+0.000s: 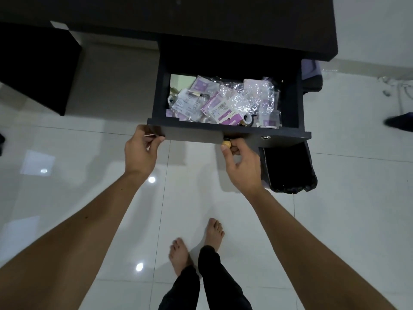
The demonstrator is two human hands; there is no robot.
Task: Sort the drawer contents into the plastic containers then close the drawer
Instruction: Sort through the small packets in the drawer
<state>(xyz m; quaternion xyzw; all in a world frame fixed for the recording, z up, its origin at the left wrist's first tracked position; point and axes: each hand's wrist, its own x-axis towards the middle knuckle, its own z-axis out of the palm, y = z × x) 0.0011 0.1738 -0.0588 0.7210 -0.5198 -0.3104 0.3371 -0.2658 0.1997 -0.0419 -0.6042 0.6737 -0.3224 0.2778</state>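
A black drawer (288,133) stands pulled out from under a dark desk (201,16). Inside lies a heap of purple-and-white packets (223,108), crumpled clear plastic wrap (252,95), a roll of tape (247,119) and a small round part (172,100) at the left. My left hand (142,151) grips the left end of the drawer front, fingers curled over its corner. My right hand (240,163) pinches the small yellow knob (225,144) on the drawer front. No plastic container shows in view.
A black bin with a bag liner (288,168) sits on the floor under the drawer's right end. A dark cabinet (38,68) stands at the left. My bare feet (196,245) are on glossy white tiles below. Cables (397,86) and a dark object lie at the right.
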